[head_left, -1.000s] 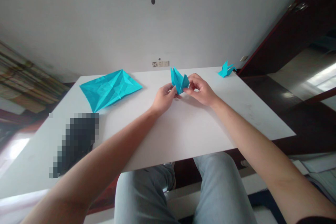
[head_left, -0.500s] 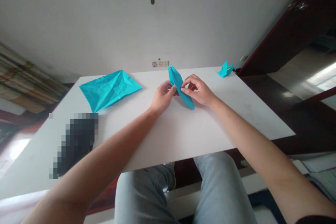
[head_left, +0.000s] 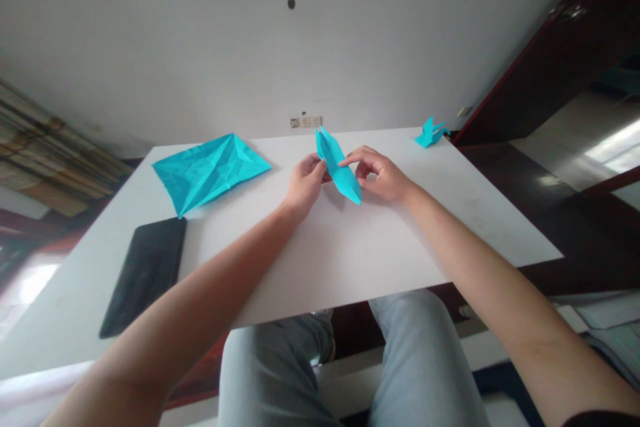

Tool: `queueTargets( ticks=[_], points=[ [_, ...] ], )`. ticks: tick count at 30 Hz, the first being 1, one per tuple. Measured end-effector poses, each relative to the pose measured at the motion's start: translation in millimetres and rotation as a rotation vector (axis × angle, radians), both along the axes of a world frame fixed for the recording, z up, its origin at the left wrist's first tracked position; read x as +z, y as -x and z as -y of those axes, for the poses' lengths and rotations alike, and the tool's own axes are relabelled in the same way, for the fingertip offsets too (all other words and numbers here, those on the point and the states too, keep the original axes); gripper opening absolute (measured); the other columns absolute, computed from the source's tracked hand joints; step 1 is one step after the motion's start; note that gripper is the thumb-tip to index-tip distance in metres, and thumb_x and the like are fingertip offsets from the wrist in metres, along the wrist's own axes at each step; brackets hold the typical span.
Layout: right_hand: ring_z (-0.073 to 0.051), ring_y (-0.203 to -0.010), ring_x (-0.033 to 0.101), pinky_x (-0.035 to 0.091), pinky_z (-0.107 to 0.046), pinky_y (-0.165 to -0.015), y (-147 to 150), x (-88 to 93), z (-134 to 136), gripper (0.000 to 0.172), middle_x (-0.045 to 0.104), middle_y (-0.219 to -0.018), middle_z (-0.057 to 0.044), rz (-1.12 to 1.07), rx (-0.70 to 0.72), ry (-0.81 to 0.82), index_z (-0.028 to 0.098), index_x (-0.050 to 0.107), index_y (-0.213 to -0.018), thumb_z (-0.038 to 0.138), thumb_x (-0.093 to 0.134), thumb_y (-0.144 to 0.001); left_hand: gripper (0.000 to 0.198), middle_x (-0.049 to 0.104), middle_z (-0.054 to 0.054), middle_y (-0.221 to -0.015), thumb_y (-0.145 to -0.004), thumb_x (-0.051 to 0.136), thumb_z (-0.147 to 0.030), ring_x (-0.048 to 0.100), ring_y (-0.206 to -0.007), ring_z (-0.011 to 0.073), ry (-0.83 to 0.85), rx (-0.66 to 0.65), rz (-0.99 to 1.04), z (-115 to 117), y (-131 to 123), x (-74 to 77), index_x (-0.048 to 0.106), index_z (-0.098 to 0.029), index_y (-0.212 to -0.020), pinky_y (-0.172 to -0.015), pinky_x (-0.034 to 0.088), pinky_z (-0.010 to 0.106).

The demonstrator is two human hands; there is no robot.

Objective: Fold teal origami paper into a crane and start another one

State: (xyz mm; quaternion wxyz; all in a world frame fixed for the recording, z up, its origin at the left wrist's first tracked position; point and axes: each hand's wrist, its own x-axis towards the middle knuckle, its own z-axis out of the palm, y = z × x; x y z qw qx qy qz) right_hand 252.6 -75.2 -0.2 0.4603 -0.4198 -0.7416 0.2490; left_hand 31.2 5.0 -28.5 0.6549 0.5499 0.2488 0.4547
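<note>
A long, pointed piece of folded turquoise paper [head_left: 339, 168] is held just above the white table [head_left: 350, 253], near its far middle. My left hand [head_left: 303, 183] pinches its left side with curled fingers. From the right, my right hand [head_left: 380, 173] grips it with thumb and forefinger, the other fingers bent. The paper's near tip points down toward the table between both hands.
A creased, opened turquoise sheet [head_left: 210, 168] lies at the far left. A black flat device [head_left: 145, 273] rests near the left front edge. A small finished turquoise paper figure [head_left: 431, 133] stands at the far right corner. My knees show below the table's front edge.
The folded paper went from a short, spread, upright shape to a long narrow one lying diagonally. Both hands kept hold of it and shifted slightly left.
</note>
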Motion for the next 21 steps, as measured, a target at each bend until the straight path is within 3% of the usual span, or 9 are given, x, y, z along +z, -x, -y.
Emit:
queueTargets(
  ticks=[4, 7, 14, 21],
  points=[
    [-0.018, -0.085, 0.067, 0.059, -0.034, -0.074, 3.7, 0.4, -1.9, 0.045, 0.076, -0.12, -0.006, 0.0, -0.065, 0.004, 0.03, 0.087, -0.112, 0.071, 0.093, -0.096, 0.028, 0.082, 0.001, -0.092, -0.104, 0.085, -0.045, 0.08, -0.082, 0.0158, -0.039, 0.001, -0.04, 1.3, -1.0, -0.4, 0.069, -0.022, -0.101, -0.087, 0.071, 0.031],
    [-0.018, -0.079, 0.062, 0.054, -0.034, -0.069, 6.0, -4.0, -5.5, 0.057, 0.071, -0.1, -0.002, -0.045, -0.147, 0.018, 0.028, 0.079, -0.104, 0.084, 0.083, -0.101, 0.034, 0.079, 0.0, -0.093, -0.1, 0.09, -0.049, 0.078, -0.078, 0.0136, -0.137, -0.034, -0.063, 5.9, -1.1, 0.0, 0.071, -0.021, -0.101, -0.077, 0.066, 0.026],
    [-0.012, -0.063, 0.051, 0.041, -0.029, -0.056, 6.3, -11.4, -8.1, 0.064, 0.066, -0.099, 0.006, -0.196, -0.173, 0.03, 0.035, 0.053, -0.117, 0.073, 0.098, -0.093, 0.051, 0.081, 0.002, -0.093, -0.098, 0.091, -0.068, 0.078, -0.073, 0.0129, -0.257, -0.086, -0.084, 14.0, 1.4, 4.9, 0.072, -0.02, -0.098, -0.072, 0.063, 0.026],
    [-0.013, -0.064, 0.058, 0.046, -0.031, -0.059, 11.5, -1.0, -1.0, 0.057, 0.07, -0.095, 0.001, -0.121, -0.164, 0.033, 0.028, 0.069, -0.106, 0.083, 0.084, -0.101, 0.063, 0.086, 0.006, -0.098, -0.093, 0.096, -0.078, 0.08, -0.08, 0.0165, -0.224, -0.067, -0.068, 16.5, -1.0, 3.4, 0.077, -0.02, -0.11, -0.074, 0.064, 0.028]
  ],
)
